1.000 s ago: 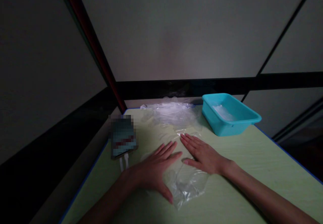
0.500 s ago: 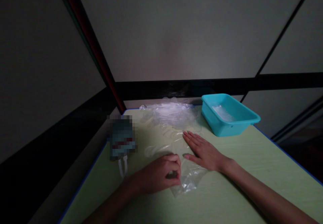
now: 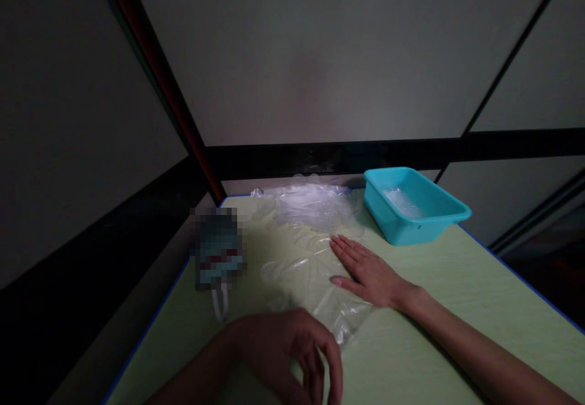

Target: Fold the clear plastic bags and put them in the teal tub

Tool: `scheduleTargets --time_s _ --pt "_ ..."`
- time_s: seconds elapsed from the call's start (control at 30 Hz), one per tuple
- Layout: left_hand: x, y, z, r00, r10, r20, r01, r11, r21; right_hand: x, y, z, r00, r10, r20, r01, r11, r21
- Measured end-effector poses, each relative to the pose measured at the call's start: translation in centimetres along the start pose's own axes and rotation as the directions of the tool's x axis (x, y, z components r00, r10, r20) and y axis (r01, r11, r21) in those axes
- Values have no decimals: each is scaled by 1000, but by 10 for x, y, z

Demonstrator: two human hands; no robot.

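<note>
A clear, thin plastic glove (image 3: 297, 271) lies spread on the pale green table (image 3: 457, 295). My right hand (image 3: 368, 271) rests flat on its right side, fingers stretched out. Nearer to me, my left hand (image 3: 301, 353) hovers over the glove's near end with its fingers curved and apart, holding nothing that shows. Behind the glove, a heap of similar clear plastic (image 3: 315, 204) lies at the table's far edge.
A turquoise basin (image 3: 415, 228) with a clear plastic piece (image 3: 402, 203) inside stands at the back right. On the left lies a blurred-out dark item (image 3: 219, 250) with a white strap (image 3: 220, 302). A pale wall (image 3: 311, 58) rises behind the table.
My left hand has moved back toward me, and its closed fingers have opened away from the plastic's near end. My right hand has stayed in place.
</note>
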State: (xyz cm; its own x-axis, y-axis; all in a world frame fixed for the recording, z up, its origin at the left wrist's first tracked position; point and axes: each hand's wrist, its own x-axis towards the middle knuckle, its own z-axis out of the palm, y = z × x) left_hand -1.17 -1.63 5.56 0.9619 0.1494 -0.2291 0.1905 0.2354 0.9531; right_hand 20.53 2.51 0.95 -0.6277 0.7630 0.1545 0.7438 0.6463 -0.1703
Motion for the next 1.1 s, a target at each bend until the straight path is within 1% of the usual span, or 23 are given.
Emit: scheduleTargets --time_s 0.03,0.07,0.1,0.13,0.17,0.2,0.23,0.3,0.4,0.5,0.6,0.7,0.77,0.93,1.03,1.1 --pt "2 0 -1 988 60 -145 -56 998 31 0 0 0 1000 -1 -6 1 1000 10" --pt "5 0 -2 930 147 -336 -114 987 118 0 0 -1 1000 -3 -8 3 1000 18" --pt "9 -1 -3 822 253 -511 -143 959 245 0 0 -2 1000 -3 -5 3 1000 24" --pt "13 -2 -4 686 365 -630 -132 914 385 -1 0 -4 1000 -2 4 2 1000 26" --pt "18 -4 -4 589 451 -670 -95 862 497 -1 0 -6 1000 2 14 -2 1000 27" --pt "22 -6 -3 535 513 -671 -46 811 583 -1 0 -8 1000 7 23 -8 1000 29" --pt "25 -9 -2 530 546 -649 -3 767 642 -1 1 -10 1000 13 28 -14 999 31" --pt "30 -13 3 589 555 -588 73 687 723 0 1 -13 999 29 21 -30 999 32" --pt "31 -17 13 678 528 -512 180 556 812 0 0 -14 999 36 -3 -36 999 28" --pt "31 -18 22 743 483 -464 250 444 861 0 -1 -11 1000 23 -11 -23 999 25" --pt "32 -19 28 804 429 -411 267 357 895 0 0 -7 999 33 -9 -33 999 3" --pt "32 -20 32 860 384 -335 242 272 931 -1 3 -2 999 39 -11 -39 999 -25" --pt "32 -20 34 885 367 -285 213 223 951 -2 4 0 999 38 -19 -39 998 -39" --pt "31 -18 37 923 343 -176 152 96 984 -2 6 3 999 37 -29 -39 998 -58" --pt "31 -23 38 935 332 -128 133 10 991 -3 6 3 999 34 -32 -36 997 -71" --pt "31 -27 38 930 350 -115 137 -39 990 -3 7 4 999 30 -37 -33 996 -83"
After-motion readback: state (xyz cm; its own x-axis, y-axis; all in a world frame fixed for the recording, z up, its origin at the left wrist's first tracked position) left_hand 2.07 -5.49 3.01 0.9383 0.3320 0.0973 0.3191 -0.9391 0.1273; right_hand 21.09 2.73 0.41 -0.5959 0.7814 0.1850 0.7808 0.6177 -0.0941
